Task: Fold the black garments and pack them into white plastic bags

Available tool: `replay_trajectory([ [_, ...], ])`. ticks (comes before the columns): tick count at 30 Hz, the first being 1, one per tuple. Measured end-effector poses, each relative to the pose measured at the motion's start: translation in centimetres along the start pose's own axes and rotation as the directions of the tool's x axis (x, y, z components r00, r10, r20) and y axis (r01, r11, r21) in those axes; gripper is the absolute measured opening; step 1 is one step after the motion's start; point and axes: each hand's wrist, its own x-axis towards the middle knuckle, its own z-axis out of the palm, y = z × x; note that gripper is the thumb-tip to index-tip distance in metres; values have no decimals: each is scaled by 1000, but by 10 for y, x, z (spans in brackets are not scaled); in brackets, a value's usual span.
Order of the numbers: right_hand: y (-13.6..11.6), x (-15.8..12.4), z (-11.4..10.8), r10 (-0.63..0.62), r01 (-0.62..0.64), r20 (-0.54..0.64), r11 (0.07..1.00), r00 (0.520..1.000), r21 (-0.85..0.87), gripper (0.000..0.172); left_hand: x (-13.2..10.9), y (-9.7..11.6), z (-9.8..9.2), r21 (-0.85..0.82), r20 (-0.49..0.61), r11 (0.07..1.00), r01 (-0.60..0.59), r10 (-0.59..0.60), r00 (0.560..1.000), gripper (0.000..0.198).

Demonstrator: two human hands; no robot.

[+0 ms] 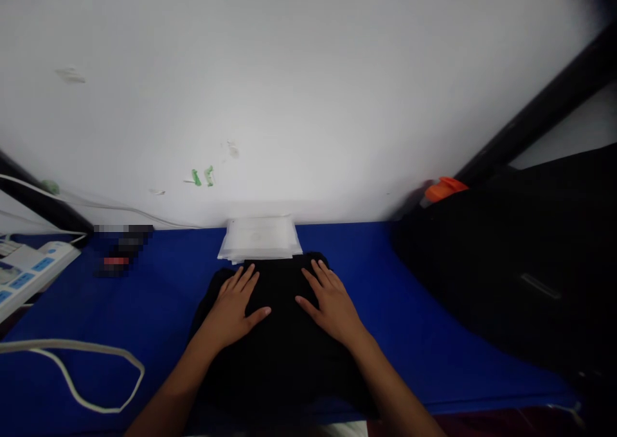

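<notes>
The left hand [234, 308] at nine o'clock and the right hand [330, 305] at three lie flat, fingers spread, gripping nothing, on the black cloth [284, 353]. The cloth sits mid blue table [144, 295], with the clear bags [260, 239] at twelve. They are smoothing it, perhaps; a fold would need an edge pinched.

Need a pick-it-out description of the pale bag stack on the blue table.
Find where the blue table meets the white wall. Midway along that edge, just beyond the black garment, lies the bag stack. It is the only pale, see-through thing there; its neighbours are dark cloth.
</notes>
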Motion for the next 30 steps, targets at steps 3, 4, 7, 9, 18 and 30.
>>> replay_trajectory([
  [3, -3, 0, -3, 11, -10, 28, 1000, 1000, -15, 64, 0, 0, 0, -6, 12, 1000, 9, -9, 1000, 77],
  [4, -3, 0, -4, 12, -12, 33, 1000, 999, -13, 64, -1, 0, 0, -8, 16, 1000, 10, -10, 1000, 78],
  [7, -3, -1, -5, 7, -7, 31, 1000, 1000, 3, 63, -1, -1, 0, -9, 19, 1000, 9, -9, 1000, 79],
  [9, -2, -1, -4, -5, 5, 22, 1000, 1000, 13, 63, -1, -1, 1, -3, 10, 1000, 8, -8, 1000, 78],
  [18, -8, -23, -22, -91, 84, 95, 994, 991, 74, 65, -17, 13, -10, 85, -91, 996, 6, 1, 996, 73],
  [30, -6, -115, -31, -139, 93, 215, 973, 967, 212, 68, -141, -3, 4, 94, -269, 966, -241, 258, 928, 64],
])
